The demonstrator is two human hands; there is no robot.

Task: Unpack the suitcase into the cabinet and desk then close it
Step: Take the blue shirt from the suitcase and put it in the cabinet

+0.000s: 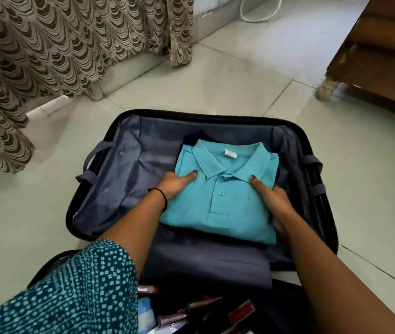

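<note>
The folded blue-green shirt [225, 213] lies in the far half of the open suitcase [119, 184], on a dark cloth [198, 137]. Your left hand [174, 183] grips its 9 o'clock edge and your right hand [273, 201] its 3 o'clock edge, thumbs flat on top, fingers tucked under.

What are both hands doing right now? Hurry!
Left hand: holding the teal polo shirt by its left edge, thumb on top.
Right hand: holding the same shirt by its right edge, thumb on top.
</note>
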